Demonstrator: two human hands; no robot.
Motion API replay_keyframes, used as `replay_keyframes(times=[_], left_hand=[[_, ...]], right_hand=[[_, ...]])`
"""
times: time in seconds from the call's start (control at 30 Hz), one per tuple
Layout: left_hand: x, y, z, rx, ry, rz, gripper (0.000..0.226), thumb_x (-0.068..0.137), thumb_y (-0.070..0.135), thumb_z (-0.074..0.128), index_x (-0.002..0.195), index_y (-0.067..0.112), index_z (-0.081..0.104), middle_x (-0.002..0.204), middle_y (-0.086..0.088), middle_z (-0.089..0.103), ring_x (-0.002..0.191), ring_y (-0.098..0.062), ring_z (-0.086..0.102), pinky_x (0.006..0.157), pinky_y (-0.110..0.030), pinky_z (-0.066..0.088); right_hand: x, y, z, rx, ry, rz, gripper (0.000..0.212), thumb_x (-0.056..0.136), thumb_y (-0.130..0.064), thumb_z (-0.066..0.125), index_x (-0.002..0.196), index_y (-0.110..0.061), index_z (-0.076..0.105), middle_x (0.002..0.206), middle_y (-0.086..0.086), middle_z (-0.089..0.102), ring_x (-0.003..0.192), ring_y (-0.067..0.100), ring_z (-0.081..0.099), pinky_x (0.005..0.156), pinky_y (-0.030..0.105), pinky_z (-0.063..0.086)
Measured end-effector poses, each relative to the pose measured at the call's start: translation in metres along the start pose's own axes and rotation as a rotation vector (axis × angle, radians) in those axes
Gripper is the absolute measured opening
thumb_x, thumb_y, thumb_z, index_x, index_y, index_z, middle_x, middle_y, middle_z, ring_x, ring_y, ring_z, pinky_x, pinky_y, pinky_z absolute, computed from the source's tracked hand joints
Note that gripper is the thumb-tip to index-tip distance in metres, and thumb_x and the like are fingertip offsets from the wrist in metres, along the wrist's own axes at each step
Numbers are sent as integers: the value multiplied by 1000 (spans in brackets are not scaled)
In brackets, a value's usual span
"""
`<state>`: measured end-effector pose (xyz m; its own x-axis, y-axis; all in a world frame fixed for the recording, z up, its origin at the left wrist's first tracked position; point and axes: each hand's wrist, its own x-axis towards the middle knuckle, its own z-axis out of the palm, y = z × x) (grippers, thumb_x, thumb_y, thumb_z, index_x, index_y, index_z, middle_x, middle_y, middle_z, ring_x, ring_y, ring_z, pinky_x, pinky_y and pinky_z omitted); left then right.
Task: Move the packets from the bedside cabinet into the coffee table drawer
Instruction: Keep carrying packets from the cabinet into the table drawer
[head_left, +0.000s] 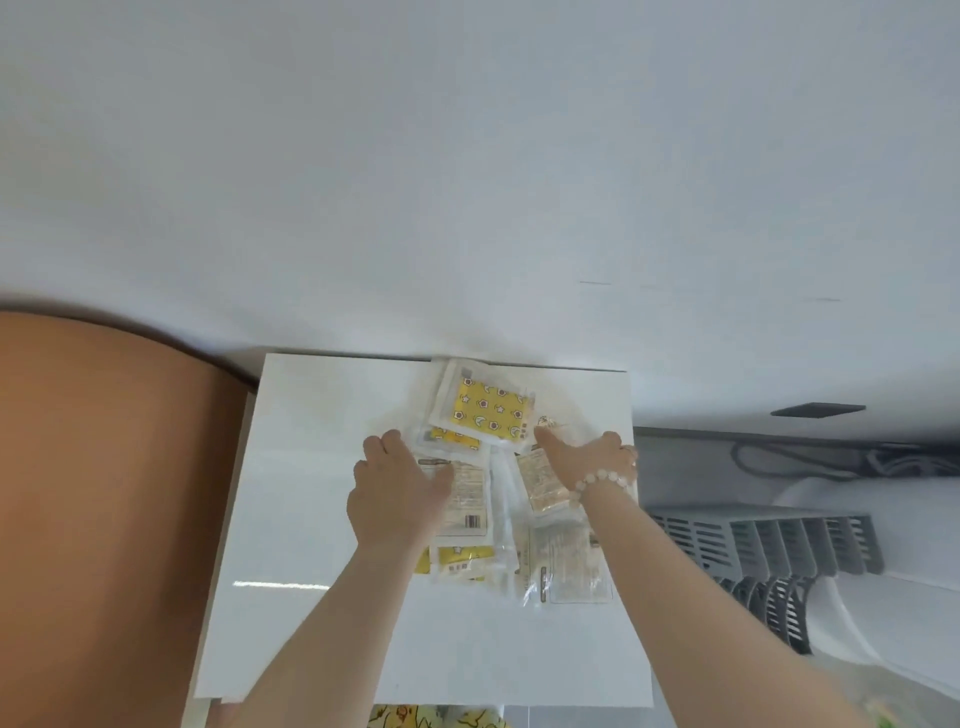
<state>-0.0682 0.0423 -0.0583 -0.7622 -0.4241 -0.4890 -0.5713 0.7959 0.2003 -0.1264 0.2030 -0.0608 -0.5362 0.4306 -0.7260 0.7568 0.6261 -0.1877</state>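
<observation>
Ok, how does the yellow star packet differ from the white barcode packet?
The yellow star packet shows a star-and-moon pattern; the white barcode packet shows printed text. The yellow one lies farther back; the left hand covers part of the white one. Both lie flat atop the cabinet.

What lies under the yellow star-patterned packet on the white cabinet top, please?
Under the yellow star-patterned packet, a second yellow-printed packet pokes out; anything further beneath is covered.
</observation>
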Motion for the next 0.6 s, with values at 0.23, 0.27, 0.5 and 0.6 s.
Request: replay_keyframes(times=[0.23,0.27,0.5,0.6], left_hand=[[21,7,38,68,-92,-88,103,59,75,66,131,12,27,125,-4,31,117,-23,37,78,-31,44],[22,8,40,72,-78,-82,102,58,74,67,129,12,28,123,-4,32,115,-23,37,76,-30,44],[29,1,34,-39,-121,-90,110,55,63,78,136,14,24,126,-7,32,114,-25,39,82,-29,43],[28,-4,33,-125,-120,-146,106,55,56,83,132,8,28,126,-9,33,112,-25,41,88,-28,41]], right_hand=[[21,-49,44,59,155,122,106,57,-77,67,129,-6,35,131,9,34,119,22,35,73,33,26],[21,-51,49,45,178,121,106,56,-75,69,129,-6,35,130,9,34,118,22,35,73,34,27],[16,-31,53,40,216,165,114,51,-66,79,134,-6,28,131,10,33,121,24,34,88,46,41],[11,-13,44,-19,197,204,115,51,-68,77,134,-5,28,133,12,35,124,26,35,92,47,40]])
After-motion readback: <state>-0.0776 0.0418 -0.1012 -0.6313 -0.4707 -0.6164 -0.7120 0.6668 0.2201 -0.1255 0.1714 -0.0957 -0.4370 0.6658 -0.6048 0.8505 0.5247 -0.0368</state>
